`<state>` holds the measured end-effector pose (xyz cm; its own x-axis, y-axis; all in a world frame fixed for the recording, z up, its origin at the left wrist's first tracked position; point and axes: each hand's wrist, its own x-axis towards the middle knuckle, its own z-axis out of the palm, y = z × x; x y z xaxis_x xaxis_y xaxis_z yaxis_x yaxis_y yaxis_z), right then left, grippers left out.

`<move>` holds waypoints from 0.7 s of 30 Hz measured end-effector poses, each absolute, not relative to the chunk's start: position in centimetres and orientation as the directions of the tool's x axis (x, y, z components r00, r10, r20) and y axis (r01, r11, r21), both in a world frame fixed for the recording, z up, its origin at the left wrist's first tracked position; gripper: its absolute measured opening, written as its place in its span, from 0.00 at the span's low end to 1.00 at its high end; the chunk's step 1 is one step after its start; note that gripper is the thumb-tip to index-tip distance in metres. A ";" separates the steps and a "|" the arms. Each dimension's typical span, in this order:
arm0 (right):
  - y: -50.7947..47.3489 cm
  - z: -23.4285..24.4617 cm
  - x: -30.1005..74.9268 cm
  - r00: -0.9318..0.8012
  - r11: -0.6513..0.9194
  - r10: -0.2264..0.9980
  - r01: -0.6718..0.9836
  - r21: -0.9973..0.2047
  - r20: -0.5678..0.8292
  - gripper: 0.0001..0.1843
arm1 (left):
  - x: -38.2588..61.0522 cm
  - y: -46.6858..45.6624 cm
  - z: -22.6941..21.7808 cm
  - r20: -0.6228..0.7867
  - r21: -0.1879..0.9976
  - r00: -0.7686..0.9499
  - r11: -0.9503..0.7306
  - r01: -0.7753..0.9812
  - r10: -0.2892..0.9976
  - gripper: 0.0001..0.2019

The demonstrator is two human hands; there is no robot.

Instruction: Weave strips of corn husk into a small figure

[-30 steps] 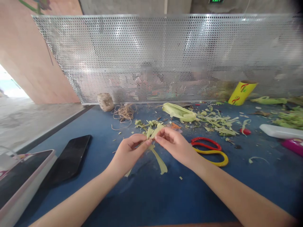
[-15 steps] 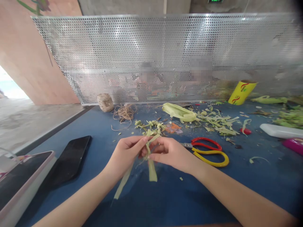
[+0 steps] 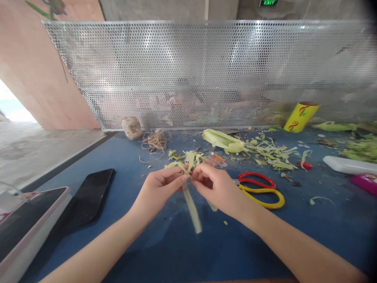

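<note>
My left hand [image 3: 160, 188] and my right hand [image 3: 216, 188] meet over the blue table [image 3: 182, 251], both pinching the same pale green husk strips [image 3: 192, 204]. The strips' short ends stick up above my fingertips and their long ends hang down toward the table. Just behind my hands lies a small pile of green husk scraps [image 3: 185, 156]. Red and yellow scissors [image 3: 259, 188] lie to the right of my right hand.
A black phone [image 3: 86, 198] and a tablet [image 3: 23, 224] lie at the left. A corn husk [image 3: 222, 140], trimmings [image 3: 273, 153], a twine tangle [image 3: 155, 139], a yellow roll [image 3: 300, 115] and a white container [image 3: 349, 164] sit further back. A perforated metal screen [image 3: 206, 70] closes off the table's far side, people behind it.
My hands turned the strips between the fingers: one hanging end that trailed to the lower left now hangs straight down, and the short ends have risen above my fingertips.
</note>
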<state>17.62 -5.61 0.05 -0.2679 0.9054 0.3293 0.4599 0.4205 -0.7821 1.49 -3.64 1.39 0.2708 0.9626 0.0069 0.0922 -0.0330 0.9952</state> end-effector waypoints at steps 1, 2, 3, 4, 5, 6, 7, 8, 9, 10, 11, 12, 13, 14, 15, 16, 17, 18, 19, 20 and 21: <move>-5.7 0.1 17.6 -0.292 0.423 0.902 0.457 -0.783 0.317 0.00 | 1.5 -3.6 1.3 0.021 0.993 0.296 -0.056 0.108 0.955 0.12; -5.7 0.1 17.5 -0.312 0.422 0.900 0.453 -0.785 0.303 0.01 | 1.4 -3.5 1.2 0.038 0.988 0.320 -0.084 0.131 0.947 0.11; -5.8 0.2 17.5 -0.327 0.416 0.900 0.449 -0.790 0.288 0.02 | 1.4 -3.5 1.1 0.057 0.981 0.334 -0.115 0.157 0.941 0.09; -5.8 0.2 17.5 -0.335 0.407 0.902 0.445 -0.798 0.273 0.04 | 1.3 -3.4 1.0 0.078 0.972 0.339 -0.147 0.181 0.938 0.08; -5.8 0.2 17.5 -0.337 0.395 0.905 0.440 -0.806 0.260 0.05 | 1.3 -3.4 1.0 0.100 0.963 0.338 -0.177 0.205 0.936 0.07; -5.7 0.2 17.5 -0.335 0.384 0.909 0.437 -0.813 0.249 0.06 | 1.2 -3.3 0.9 0.119 0.951 0.338 -0.205 0.232 0.934 0.07; -5.7 0.3 17.6 -0.333 0.375 0.912 0.434 -0.819 0.241 0.07 | 1.2 -3.3 0.9 0.136 0.935 0.338 -0.233 0.267 0.931 0.08; -5.7 0.3 17.6 -0.333 0.368 0.914 0.431 -0.824 0.234 0.08 | 1.2 -3.3 1.0 0.150 0.914 0.339 -0.261 0.311 0.929 0.08; -5.7 0.5 17.6 -0.333 0.361 0.915 0.429 -0.828 0.226 0.08 | 1.2 -3.3 1.0 0.165 0.889 0.341 -0.289 0.354 0.925 0.09; -5.7 0.6 17.7 -0.335 0.354 0.917 0.427 -0.832 0.218 0.09 | 1.2 -3.4 1.1 0.175 0.863 0.346 -0.313 0.396 0.922 0.11; -5.7 0.7 17.7 -0.340 0.346 0.917 0.422 -0.838 0.207 0.09 | 1.2 -3.4 1.3 0.182 0.839 0.350 -0.331 0.432 0.919 0.12; -5.7 0.9 17.8 -0.346 0.337 0.917 0.414 -0.846 0.196 0.10 | 1.2 -3.4 1.4 0.187 0.822 0.353 -0.343 0.455 0.917 0.13; -5.7 1.0 17.9 -0.352 0.329 0.917 0.406 -0.853 0.187 0.10 | 1.2 -3.4 1.6 0.185 0.814 0.355 -0.345 0.467 0.916 0.13; -5.7 1.1 18.0 -0.358 0.324 0.916 0.400 -0.858 0.179 0.10 | 1.2 -3.4 1.7 0.173 0.816 0.359 -0.338 0.469 0.917 0.12; -5.7 1.2 18.1 -0.362 0.319 0.916 0.399 -0.860 0.172 0.10 | 1.1 -3.3 1.8 0.155 0.828 0.360 -0.320 0.461 0.920 0.12; -5.6 1.3 18.2 -0.366 0.316 0.916 0.404 -0.859 0.165 0.10 | 1.1 -3.3 1.9 0.129 0.851 0.365 -0.292 0.437 0.922 0.12; -5.6 1.2 18.3 -0.367 0.314 0.916 0.411 -0.856 0.160 0.10 | 1.0 -3.2 2.0 0.100 0.882 0.378 -0.257 0.394 0.921 0.11; -5.5 1.2 18.4 -0.367 0.314 0.917 0.416 -0.854 0.158 0.10 | 1.0 -3.2 2.0 0.068 0.916 0.405 -0.218 0.337 0.912 0.09; -5.5 1.1 18.5 -0.361 0.317 0.918 0.418 -0.851 0.164 0.09 | 0.9 -3.1 2.0 0.039 0.944 0.443 -0.178 0.277 0.896 0.07; -5.4 1.0 18.6 -0.345 0.323 0.921 0.422 -0.847 0.179 0.08 | 0.9 -3.1 2.0 0.021 0.966 0.486 -0.143 0.217 0.874 0.07; -5.3 0.8 18.6 -0.321 0.328 0.926 0.425 -0.844 0.199 0.08 | 0.9 -3.1 1.9 0.010 0.980 0.527 -0.114 0.165 0.850 0.10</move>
<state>18.59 -5.34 0.84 -0.3215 0.9259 0.1985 0.4249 0.3284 -0.8436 0.92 -3.05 1.95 0.5265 0.8501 0.0099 0.1655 -0.1139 0.9796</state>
